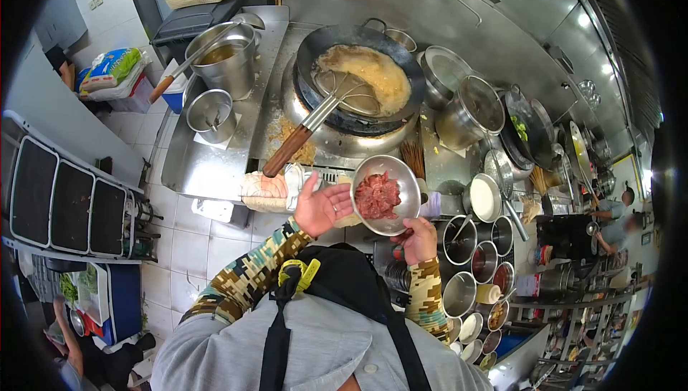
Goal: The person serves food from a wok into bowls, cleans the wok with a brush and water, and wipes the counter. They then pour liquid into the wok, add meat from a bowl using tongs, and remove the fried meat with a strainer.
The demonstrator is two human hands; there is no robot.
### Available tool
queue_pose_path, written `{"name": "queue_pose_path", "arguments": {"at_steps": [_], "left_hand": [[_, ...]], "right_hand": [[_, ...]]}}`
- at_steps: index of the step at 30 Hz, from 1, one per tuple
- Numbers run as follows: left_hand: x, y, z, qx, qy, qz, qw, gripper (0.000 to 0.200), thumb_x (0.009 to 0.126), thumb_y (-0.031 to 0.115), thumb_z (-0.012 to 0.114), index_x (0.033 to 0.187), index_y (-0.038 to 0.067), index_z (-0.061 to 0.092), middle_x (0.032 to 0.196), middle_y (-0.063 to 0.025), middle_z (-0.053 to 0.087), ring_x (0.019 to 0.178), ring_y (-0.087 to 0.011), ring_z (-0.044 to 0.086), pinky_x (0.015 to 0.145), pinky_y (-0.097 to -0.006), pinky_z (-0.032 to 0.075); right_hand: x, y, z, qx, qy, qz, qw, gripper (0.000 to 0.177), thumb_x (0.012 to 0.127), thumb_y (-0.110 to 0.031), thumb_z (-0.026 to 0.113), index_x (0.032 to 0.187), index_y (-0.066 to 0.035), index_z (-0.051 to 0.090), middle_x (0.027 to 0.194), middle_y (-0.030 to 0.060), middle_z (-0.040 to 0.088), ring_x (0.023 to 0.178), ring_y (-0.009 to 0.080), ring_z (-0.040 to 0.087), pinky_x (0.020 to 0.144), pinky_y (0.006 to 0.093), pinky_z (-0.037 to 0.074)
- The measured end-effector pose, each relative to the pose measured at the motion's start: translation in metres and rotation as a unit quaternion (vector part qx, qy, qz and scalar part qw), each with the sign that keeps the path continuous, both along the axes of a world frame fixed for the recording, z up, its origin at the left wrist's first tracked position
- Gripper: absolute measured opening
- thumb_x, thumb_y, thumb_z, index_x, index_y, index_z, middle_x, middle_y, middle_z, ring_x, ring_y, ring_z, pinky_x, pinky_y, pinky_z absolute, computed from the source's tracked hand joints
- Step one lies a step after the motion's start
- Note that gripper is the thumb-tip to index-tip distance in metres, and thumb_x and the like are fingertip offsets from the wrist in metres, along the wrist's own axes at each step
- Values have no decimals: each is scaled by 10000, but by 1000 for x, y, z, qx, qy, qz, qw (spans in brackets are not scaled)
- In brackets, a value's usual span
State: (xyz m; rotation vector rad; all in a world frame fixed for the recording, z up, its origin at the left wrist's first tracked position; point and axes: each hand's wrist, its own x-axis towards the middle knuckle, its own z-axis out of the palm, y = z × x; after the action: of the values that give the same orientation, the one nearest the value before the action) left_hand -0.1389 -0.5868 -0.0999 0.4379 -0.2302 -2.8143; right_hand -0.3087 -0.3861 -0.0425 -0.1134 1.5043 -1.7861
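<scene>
A metal bowl [411, 194] of raw sliced meat [378, 196] is held out in front of my body. My right hand [418, 240] grips its rim at the lower right. My left hand [324, 207] is beside the bowl's left edge, palm up with the fingers spread, and nothing lies in it. Beyond the bowl, a black wok [337, 41] on the stove contains bubbling, foamy oil [380, 68]. A wire skimmer [309, 127] rests in the wok, its wooden handle pointing toward me.
Metal pots [228, 68] stand on the left counter. To the right are a lidded pot [469, 115], a bowl of white contents [484, 199] and several seasoning containers [459, 294]. A folded cloth [269, 192] lies at the stove's front edge. Other people [616, 212] work far right.
</scene>
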Motion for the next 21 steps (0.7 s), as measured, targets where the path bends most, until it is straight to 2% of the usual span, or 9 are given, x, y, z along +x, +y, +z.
{"name": "queue_pose_path", "arguments": {"at_steps": [7,11,13,14,15,17,18,19,21], "left_hand": [[28,-12,9,-34,61,39,997,816,915,654,403,1281,-66,515,1320,-249,537,1246,-361,507,1054,-472,387],[33,-7,-48,-147,-54,-30,987,625,984,516,379,1278,-15,526,1293,-217,566,1189,-326,553,1013,-443,430],[37,1,-64,-101,-79,-49,991,537,987,463,417,1222,-1,554,1247,-205,598,1161,-322,572,996,-437,445],[41,7,-77,-106,-51,-42,992,503,987,436,439,1212,3,559,1239,-199,604,1159,-320,576,975,-441,459],[42,4,-98,-133,-85,-58,986,458,976,412,474,1183,16,576,1200,-183,624,1118,-306,596,935,-441,483],[41,9,-102,-164,-169,-84,968,322,935,320,541,1099,49,600,1075,-148,663,981,-282,639,862,-416,515],[41,9,-102,-187,-187,-116,958,287,922,282,552,1079,45,598,1046,-146,668,957,-279,646,861,-411,517],[41,2,-139,-181,-177,-133,958,278,914,274,558,1054,37,597,1004,-144,666,942,-281,651,816,-404,524],[40,-4,-152,-416,-193,-209,864,283,901,253,570,1072,28,582,989,-147,648,912,-297,659,759,-394,523]], "right_hand": [[-15,0,-34,61,-7,-45,997,61,821,-99,633,811,-44,608,662,45,569,588,192,613,542,333,553],[-9,-30,-70,87,-29,0,996,107,823,-108,632,862,-9,624,714,85,583,619,209,628,567,323,563],[-10,-42,-97,81,9,63,995,135,820,-121,643,873,1,624,791,131,644,654,216,646,591,323,572],[-7,-48,-101,86,23,82,993,128,817,-122,651,852,0,632,775,122,643,655,210,644,588,325,568],[-1,-53,-102,50,-42,39,997,132,810,-119,662,844,7,637,767,114,640,650,206,639,575,329,561],[1,-59,-127,53,-59,53,995,142,814,-123,674,883,-3,644,790,100,634,635,197,631,553,329,548],[2,-58,-141,76,-78,66,992,202,843,-194,691,911,-9,644,807,88,629,648,184,633,555,325,544],[5,-53,-144,79,-81,71,991,237,851,-232,693,915,-10,642,816,82,630,653,177,632,555,319,541],[5,-48,-140,93,-83,93,988,308,868,-308,696,923,-11,640,835,71,631,663,164,632,555,306,536]]}}
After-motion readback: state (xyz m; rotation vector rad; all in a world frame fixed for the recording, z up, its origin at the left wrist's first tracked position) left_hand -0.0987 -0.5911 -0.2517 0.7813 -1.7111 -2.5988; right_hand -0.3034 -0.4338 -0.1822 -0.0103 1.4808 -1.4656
